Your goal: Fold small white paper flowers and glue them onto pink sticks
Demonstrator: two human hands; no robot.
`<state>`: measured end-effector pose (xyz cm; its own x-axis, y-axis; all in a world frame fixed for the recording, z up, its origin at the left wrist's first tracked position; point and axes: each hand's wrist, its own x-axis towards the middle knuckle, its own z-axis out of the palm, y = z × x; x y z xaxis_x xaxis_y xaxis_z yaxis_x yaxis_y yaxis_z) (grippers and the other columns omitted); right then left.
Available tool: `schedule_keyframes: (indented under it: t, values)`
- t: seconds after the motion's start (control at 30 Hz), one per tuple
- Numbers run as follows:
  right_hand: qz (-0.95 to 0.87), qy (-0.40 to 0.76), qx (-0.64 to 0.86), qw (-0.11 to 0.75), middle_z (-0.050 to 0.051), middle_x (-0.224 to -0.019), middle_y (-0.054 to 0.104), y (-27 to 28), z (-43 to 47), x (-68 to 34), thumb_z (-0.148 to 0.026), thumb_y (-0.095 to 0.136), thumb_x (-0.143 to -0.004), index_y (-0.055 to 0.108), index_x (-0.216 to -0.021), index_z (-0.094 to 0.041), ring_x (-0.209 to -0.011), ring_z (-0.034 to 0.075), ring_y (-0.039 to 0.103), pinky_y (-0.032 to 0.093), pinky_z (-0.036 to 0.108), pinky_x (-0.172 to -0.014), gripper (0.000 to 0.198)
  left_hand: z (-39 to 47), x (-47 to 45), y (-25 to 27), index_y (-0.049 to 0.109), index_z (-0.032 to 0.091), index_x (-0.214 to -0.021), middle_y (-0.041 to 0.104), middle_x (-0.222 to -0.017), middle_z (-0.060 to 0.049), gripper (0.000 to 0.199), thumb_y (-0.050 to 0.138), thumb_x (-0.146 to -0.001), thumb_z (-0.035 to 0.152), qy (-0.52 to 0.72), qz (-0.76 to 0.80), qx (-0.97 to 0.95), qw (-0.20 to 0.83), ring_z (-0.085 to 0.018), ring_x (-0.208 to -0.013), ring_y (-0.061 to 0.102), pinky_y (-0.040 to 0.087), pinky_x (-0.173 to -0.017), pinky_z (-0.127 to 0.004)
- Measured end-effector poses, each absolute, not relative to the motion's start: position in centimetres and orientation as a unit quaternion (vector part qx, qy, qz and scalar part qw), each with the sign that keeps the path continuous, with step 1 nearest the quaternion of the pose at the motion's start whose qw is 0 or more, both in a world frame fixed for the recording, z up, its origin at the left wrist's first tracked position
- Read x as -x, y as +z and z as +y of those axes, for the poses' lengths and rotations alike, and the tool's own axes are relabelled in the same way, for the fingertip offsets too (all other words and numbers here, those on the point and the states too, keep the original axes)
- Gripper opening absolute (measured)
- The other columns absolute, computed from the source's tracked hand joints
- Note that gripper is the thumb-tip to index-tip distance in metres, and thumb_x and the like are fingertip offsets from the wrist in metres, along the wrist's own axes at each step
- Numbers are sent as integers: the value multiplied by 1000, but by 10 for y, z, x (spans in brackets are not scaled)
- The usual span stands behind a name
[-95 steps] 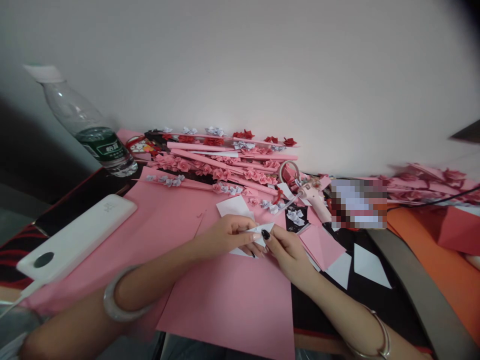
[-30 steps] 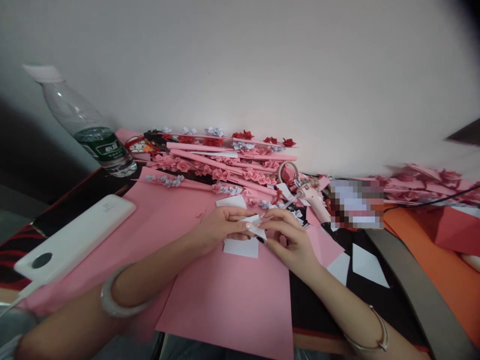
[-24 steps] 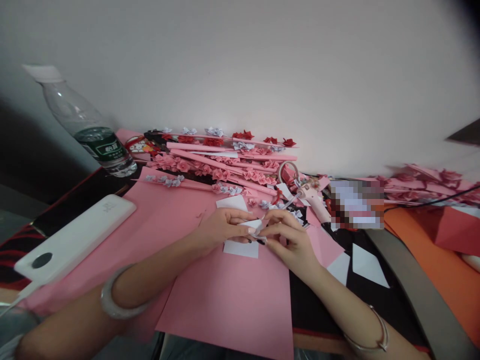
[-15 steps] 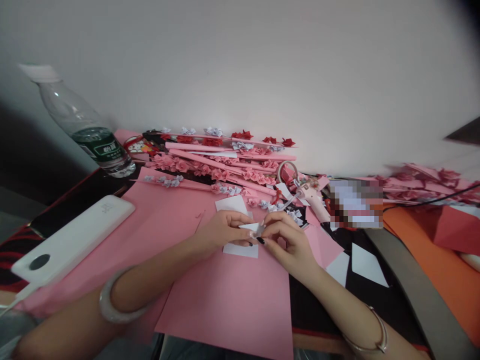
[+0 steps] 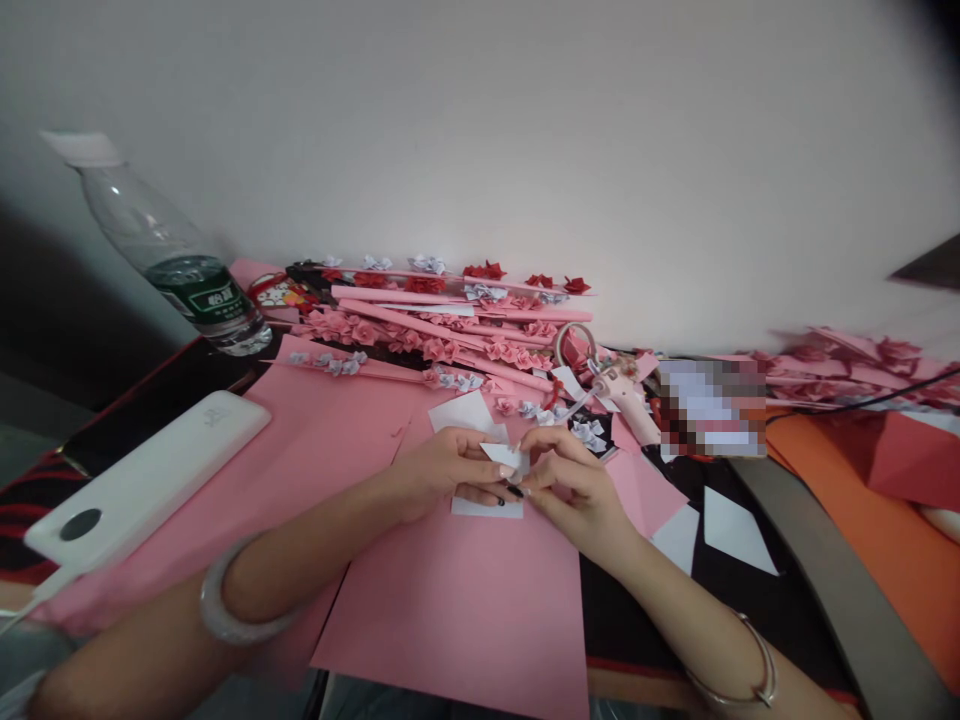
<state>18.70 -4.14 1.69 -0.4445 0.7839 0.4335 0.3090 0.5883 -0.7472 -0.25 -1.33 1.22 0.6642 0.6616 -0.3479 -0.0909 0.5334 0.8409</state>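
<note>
And here's the L hand (image 5: 442,472), thumb pressed on top of a small folded white paper (image 5: 501,458), fingers tucked behind, gap closed right down to the paper's thickness. The R hand (image 5: 581,485) meets it at the other end, thumb & fingertips pinched tight on the paper's R side; exact fold there's hidden, can't tell. The piece is up btwn the two hands, just over the big pink sheet (image 5: 465,610), which runs out past the table's near edge. One white sheet (image 5: 487,508) peeks out flat under the fingers, another (image 5: 461,410) lies just beyond. Off toward the R edge: pink squares (image 5: 649,490) nr the R wrist, plus a loose white square (image 5: 739,530) on black. Along the far edge, by the wall, pink stems w/ paper flowers (image 5: 442,345), then a tape roll (image 5: 574,345) & pink glue gun (image 5: 634,405). Far L corner: water bottle (image 5: 214,295), green label. A white power bank (image 5: 150,475) sits nr the L edge, cable plugged in at its near end.
</note>
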Motion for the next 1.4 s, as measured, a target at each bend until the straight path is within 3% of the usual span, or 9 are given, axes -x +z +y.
schedule_keyframes:
  t: [0.27, 0.37, 0.73, 1.03, 1.27, 1.4]
  values:
    - [-824, 261, 334, 375, 7, -102, 48, 20, -46, -186, -7, 51, -79, 55, -78, -20, -79, 15, 52, 45, 28, -64, 13, -13, 2, 9, 64, 13, -78, 67, -72, -2, 17, 71, -66, 22, 268, 342, -407, 803, -11, -64, 63, 49, -65, -23]
    - [-834, 240, 323, 377, 8, -103, 49, 20, -47, -186, -5, 48, -79, 55, -82, -20, -85, 17, 51, 45, 32, -69, 17, -14, 2, 10, 64, 13, -79, 67, -68, -1, 18, 71, -66, 22, 273, 341, -405, 803, -11, -63, 63, 49, -65, -22]
    - [-792, 238, 378, 416, 7, -95, 49, 19, -46, -186, -7, 47, -81, 52, -81, -19, -90, 17, 51, 40, 32, -79, 13, -16, -1, 15, 63, 13, -90, 69, -87, -9, 23, 67, -71, 25, 228, 353, -439, 794, -20, -84, 66, 49, -72, -27]
    - [-742, 267, 465, 402, 7, -93, 48, 13, -44, -182, -10, 42, -83, 42, -75, -19, -87, 18, 49, 41, 30, -71, 12, -17, -3, 16, 60, 12, -90, 70, -91, -12, 25, 67, -71, 27, 214, 377, -434, 790, -23, -85, 66, 50, -73, -31]
    - [-709, 316, 508, 373, -1, -69, 50, 7, -47, -180, -15, 41, -85, 42, -77, -20, -54, 11, 45, 36, 22, -49, 10, -19, -3, 16, 62, 13, -90, 70, -91, -11, 23, 65, -72, 28, 210, 359, -469, 779, -22, -88, 65, 51, -71, -29]
    - [-700, 326, 494, 400, 0, -71, 52, 7, -47, -179, -15, 42, -84, 42, -74, -20, -57, 11, 48, 37, 22, -50, 11, -20, -3, 17, 63, 14, -88, 70, -91, -8, 19, 63, -74, 27, 209, 352, -476, 779, -20, -88, 65, 52, -69, -25]
